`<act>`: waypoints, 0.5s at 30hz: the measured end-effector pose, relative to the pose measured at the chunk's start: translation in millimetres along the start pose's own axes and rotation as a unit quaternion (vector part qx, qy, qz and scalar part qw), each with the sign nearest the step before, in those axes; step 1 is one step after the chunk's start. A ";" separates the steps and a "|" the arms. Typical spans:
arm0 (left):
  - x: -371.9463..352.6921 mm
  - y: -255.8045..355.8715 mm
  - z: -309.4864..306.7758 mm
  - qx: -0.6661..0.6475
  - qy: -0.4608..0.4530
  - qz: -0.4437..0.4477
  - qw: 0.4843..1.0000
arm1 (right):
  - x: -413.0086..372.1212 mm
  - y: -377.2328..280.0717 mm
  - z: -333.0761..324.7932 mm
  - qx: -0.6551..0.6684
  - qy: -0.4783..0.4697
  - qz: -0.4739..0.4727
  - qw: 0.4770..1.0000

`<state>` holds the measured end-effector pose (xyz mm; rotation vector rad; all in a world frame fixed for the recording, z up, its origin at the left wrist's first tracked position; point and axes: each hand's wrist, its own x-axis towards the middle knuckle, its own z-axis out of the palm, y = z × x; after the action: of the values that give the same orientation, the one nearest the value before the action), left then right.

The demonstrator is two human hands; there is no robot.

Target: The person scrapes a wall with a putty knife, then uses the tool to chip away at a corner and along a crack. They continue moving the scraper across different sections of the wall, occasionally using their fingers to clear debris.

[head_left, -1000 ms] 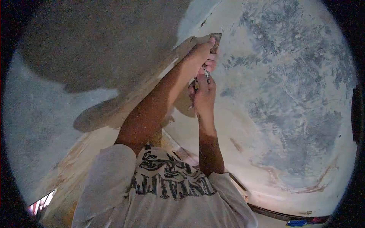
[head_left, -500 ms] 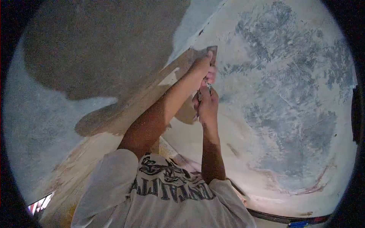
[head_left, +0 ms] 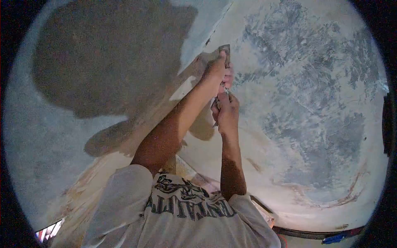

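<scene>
Hands [head_left: 222, 89], two — close together near twelve o'clock, both arms stretched.
Left hand [head_left: 216, 71] grips one flat blade [head_left: 225, 50], thumb laid along it, blade pointing to twelve over the pale surface [head_left: 252, 136]; right hand [head_left: 228, 108], at its six o'clock, has fingers curled round one small object, mostly hidden — kind unclear. One mottled grey patch [head_left: 314, 103] lies toward two, one blue item [head_left: 333, 239] toward four.

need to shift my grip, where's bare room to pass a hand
Bare: the patchy panel, between the right hand and the dark strip; also the shadow, beyond the left arm. Crowded: below the blade, where both hands bunch close.
</scene>
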<state>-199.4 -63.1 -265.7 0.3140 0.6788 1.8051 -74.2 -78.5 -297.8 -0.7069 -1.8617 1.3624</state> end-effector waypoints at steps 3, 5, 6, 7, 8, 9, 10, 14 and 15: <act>-8.5 -14.0 -6.8 0.039 -0.007 -0.065 0.997 | -12.0 13.3 -1.1 -0.033 0.009 -0.008 0.999; 0.1 -15.3 -9.3 0.037 -0.017 -0.029 0.999 | -16.1 2.3 -1.8 -0.003 -0.003 0.017 1.000; 1.9 -11.6 -8.6 -0.010 -0.046 -0.029 0.998 | -14.1 -3.5 -1.3 0.012 -0.004 0.027 1.000; 0.9 -6.3 -5.2 -0.056 -0.074 -0.029 0.995 | -7.8 -10.4 -0.6 0.028 -0.004 0.038 0.999; 0.4 0.2 -1.3 -0.056 -0.058 -0.021 0.997 | -4.3 -15.9 -0.7 0.043 -0.003 0.046 0.998; -5.6 3.1 2.2 -0.050 -0.054 -0.042 0.996 | -7.5 -19.9 -1.5 0.037 0.002 0.051 0.998; -14.2 3.8 4.2 -0.043 -0.050 -0.060 0.996 | -14.2 -22.4 -2.1 0.031 0.006 0.054 0.998; -15.9 -8.2 -3.9 0.057 -0.046 -0.026 0.997 | -25.6 -14.6 -18.6 0.114 -0.001 0.106 0.988; -11.8 -13.3 -7.1 0.047 -0.060 -0.013 0.997 | -23.7 -18.3 -23.4 0.147 -0.020 0.124 0.981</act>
<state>-188.8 -73.4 -277.8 0.4711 0.6816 1.7167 -41.5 -88.9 -281.2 -0.7794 -1.5935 1.7786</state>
